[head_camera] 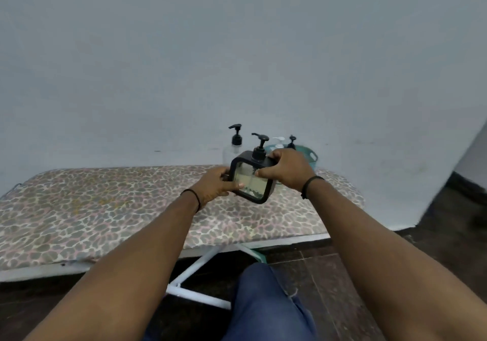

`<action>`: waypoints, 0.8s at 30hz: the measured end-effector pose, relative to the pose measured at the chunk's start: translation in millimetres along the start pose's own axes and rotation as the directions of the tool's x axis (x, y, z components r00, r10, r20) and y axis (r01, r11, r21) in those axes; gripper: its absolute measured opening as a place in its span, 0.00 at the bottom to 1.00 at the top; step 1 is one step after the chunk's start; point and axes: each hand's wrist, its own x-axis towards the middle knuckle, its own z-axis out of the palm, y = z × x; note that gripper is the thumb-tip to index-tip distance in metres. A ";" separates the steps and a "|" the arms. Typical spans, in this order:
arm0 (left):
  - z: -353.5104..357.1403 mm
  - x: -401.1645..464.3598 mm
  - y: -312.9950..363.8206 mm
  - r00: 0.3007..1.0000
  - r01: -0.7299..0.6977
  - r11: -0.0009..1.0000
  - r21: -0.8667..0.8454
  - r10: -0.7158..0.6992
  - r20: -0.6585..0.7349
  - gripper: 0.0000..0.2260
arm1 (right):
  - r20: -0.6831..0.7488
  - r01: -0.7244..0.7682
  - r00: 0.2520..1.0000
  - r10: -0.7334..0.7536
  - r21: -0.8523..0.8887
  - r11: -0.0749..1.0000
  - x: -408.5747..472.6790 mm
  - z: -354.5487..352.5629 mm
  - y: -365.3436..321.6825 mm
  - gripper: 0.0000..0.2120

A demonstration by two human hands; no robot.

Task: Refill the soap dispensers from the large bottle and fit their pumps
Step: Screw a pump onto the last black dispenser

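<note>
A square black-framed soap dispenser [251, 181] with a clear window and a black pump [260, 145] on top is held tilted above the table. My left hand [214, 185] grips its left side, thumb on the window's lower corner. My right hand [286, 169] grips its top right corner, thumb on the window. A clear round dispenser [229, 154] with a black pump [236, 133] stands behind it near the wall. Another black pump [292, 141] and a white pump top [278, 140] stick up from a teal tub [312, 157].
The table is an ironing board with a leopard-print cover [105, 209] and a white metal frame [196, 264]; it stands against a pale blue wall. My knee in blue jeans [263, 301] is below its front edge. Dark tiled floor lies to the right.
</note>
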 end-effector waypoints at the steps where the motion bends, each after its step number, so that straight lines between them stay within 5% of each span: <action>1: 15.4 5.4 6.8 1.000 -0.003 1.000 0.013 0.003 0.022 0.20 | -0.047 -0.034 0.998 0.033 -0.015 0.999 -4.5 -12.3 8.4 0.18; 6: 77.3 40.8 27.9 0.999 -0.033 0.998 0.058 0.031 0.034 0.27 | -0.257 -0.229 0.943 0.210 -0.044 0.973 -13.0 -57.4 45.4 0.16; 14: 108.3 108.0 33.1 0.981 0.005 1.000 0.008 -0.004 -0.192 0.09 | -0.447 -0.413 0.812 0.374 0.012 0.911 32.4 -79.9 94.5 0.14; 18: 115.2 139.6 29.7 0.974 0.042 0.999 0.012 -0.038 -0.225 0.29 | -0.487 -0.446 0.775 0.402 0.028 0.894 79.8 -81.9 112.7 0.18; 24: 116.5 188.7 24.7 0.949 0.117 0.992 -0.039 -0.123 -0.291 0.29 | -0.468 -0.464 0.781 0.413 0.007 0.886 148.1 -71.4 134.2 0.20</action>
